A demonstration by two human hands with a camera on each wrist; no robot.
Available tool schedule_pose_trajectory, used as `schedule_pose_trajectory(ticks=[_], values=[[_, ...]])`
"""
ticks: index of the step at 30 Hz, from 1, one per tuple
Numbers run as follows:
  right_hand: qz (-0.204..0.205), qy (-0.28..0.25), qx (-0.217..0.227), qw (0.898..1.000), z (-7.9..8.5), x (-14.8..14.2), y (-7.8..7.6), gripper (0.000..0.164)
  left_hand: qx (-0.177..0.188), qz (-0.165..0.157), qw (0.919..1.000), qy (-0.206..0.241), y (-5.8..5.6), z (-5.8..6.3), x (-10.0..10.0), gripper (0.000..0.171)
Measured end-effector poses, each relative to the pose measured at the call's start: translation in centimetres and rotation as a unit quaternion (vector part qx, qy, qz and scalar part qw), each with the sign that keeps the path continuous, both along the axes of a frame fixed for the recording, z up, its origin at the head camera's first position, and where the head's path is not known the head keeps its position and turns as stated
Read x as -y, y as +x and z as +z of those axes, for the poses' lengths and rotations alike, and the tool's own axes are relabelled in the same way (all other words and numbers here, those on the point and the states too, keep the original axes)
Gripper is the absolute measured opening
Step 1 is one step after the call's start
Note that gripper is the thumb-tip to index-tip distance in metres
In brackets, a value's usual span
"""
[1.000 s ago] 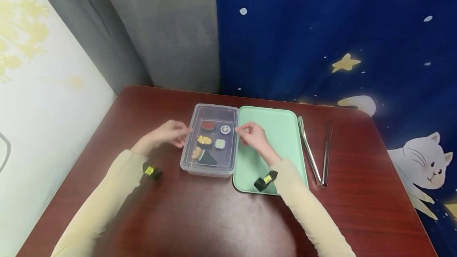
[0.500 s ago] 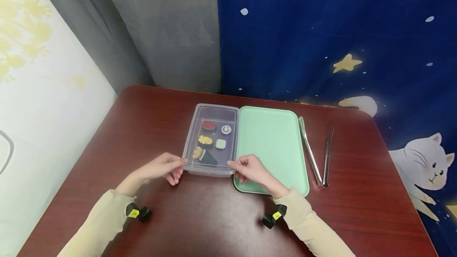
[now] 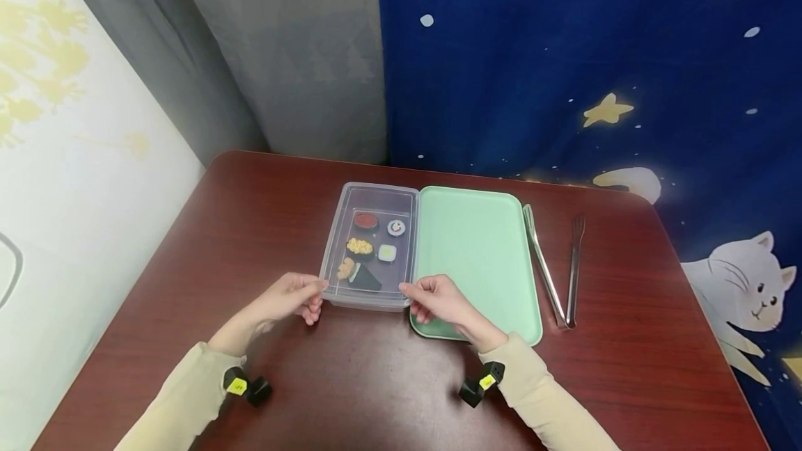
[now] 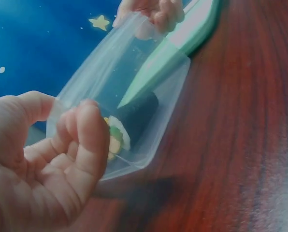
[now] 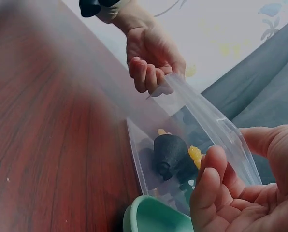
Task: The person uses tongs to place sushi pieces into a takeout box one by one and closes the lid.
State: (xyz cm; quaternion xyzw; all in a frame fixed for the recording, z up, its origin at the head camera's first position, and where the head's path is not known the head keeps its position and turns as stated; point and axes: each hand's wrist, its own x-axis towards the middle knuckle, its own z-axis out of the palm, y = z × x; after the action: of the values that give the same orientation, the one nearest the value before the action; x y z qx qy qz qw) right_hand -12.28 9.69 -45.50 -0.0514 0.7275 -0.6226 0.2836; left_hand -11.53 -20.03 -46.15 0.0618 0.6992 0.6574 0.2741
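A clear plastic box [image 3: 370, 303] with a clear lid [image 3: 380, 197] stands on the table. Inside lie several toy sushi pieces, among them a dark cone-shaped hand roll [image 3: 365, 278], a yellow-topped piece [image 3: 360, 246] and a red-topped one [image 3: 366, 220]. At the near left corner my left hand [image 3: 291, 296] pinches the lid's rim, thumb on top and the other fingers curled below. My right hand [image 3: 440, 300] pinches the near right corner the same way, over the edge of a green tray [image 3: 479, 249]. In the left wrist view, the hand roll [image 4: 141, 116] shows through the box's wall.
Right of the tray lie spread metal tongs [image 3: 569, 322]. The dark red wooden table [image 3: 263, 207] ends at a grey curtain [image 3: 313, 89] and a blue star-printed curtain [image 3: 501, 75] behind. A white wall [image 3: 75, 193] borders its left side.
Both hands have come from the middle of the box's long sides toward me, to its near corners, and now pinch the lid there. Over the last half second they have barely moved.
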Motion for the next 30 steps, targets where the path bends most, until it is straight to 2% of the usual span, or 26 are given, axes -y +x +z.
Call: schedule_pose_trajectory(ticks=[4, 7, 13, 22, 26, 30], values=[[-0.001, -0.009, -0.002, 1.0, 0.0, 0.0, 0.1, 0.035, -0.007, 0.007, 0.9999, 0.01, 0.1, -0.3, -0.1, 0.029], [-0.005, -0.012, -0.008, 1.0, 0.2, 0.1, 0.2, 0.033, 0.005, 0.009, 0.9999, 0.009, 0.2, -0.2, -0.1, 0.03], [-0.034, -0.018, -0.017, 0.999, 0.0, 0.5, 0.5, 0.032, 0.034, 0.008, 0.9993, 0.012, 0.2, -0.2, -0.1, 0.03], [-0.067, -0.039, -0.035, 0.996, -0.4, 0.9, 1.0, 0.034, 0.041, 0.009, 0.9989, 0.019, 0.2, -0.4, 0.1, 0.031], [-0.065, -0.044, -0.038, 0.996, -0.5, 0.7, 1.1, 0.035, 0.037, 0.013, 0.9991, 0.014, 0.3, -0.4, 0.1, 0.033], [-0.051, -0.017, -0.061, 0.997, -0.5, 0.5, 1.3, 0.036, 0.038, 0.016, 0.9991, 0.008, 0.5, -0.3, 0.0, 0.035]])
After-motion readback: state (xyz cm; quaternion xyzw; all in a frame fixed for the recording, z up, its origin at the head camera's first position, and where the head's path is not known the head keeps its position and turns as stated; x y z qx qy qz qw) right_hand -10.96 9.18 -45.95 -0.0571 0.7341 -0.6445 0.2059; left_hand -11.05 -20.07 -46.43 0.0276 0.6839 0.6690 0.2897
